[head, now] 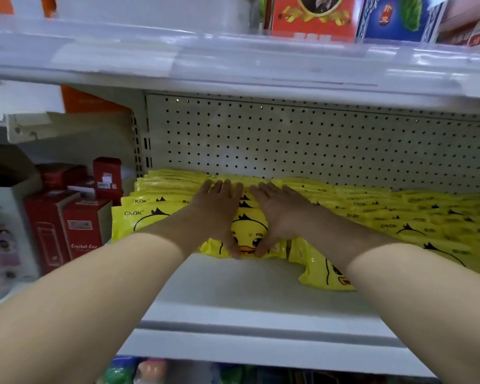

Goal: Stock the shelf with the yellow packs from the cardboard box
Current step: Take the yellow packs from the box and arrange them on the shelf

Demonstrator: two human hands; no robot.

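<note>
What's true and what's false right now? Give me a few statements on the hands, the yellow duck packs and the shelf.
1. The left hand and the right hand both rest on the same yellow duck pack. True.
2. Packs cover the shelf right to its front edge. False: a bare white strip lies in front of them.
3. The red boxes stand left of the packs. True.
4. The back panel is plain and solid. False: it is perforated pegboard.

Your left hand (219, 214) and right hand (281, 214) hide much of the middle yellow packs (250, 232). The right row (427, 217) blurs and runs off the edge
</note>
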